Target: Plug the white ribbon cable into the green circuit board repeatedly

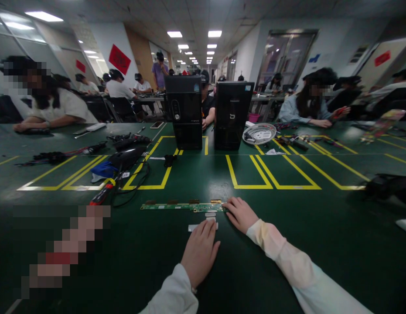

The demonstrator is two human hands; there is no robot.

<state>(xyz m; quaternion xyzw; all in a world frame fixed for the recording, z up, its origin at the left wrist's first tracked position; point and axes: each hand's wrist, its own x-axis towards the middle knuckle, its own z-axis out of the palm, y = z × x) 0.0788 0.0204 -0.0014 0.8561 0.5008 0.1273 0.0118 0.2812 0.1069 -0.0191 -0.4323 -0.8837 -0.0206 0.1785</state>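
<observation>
On the green table lies a long, narrow green circuit board (176, 206) with gold tabs along its far edge. My right hand (243, 216) has its fingertips closed on the right end of this board. Just nearer to me, my left hand (200, 250) lies palm down with fingers stretched out and the thumb apart. Its fingertips touch a flat white piece (193, 227), partly hidden under them. A small pale connector (210, 214) sits between those fingertips and the board.
Two black computer towers (188, 113) stand ahead. A white basket (260, 133) is at their right. Left lie a dark cabled device (131, 157) and a red-and-black handled tool (101, 195). Yellow tape (251, 187) marks the table. People sit around; pixelated blocks cover the lower left.
</observation>
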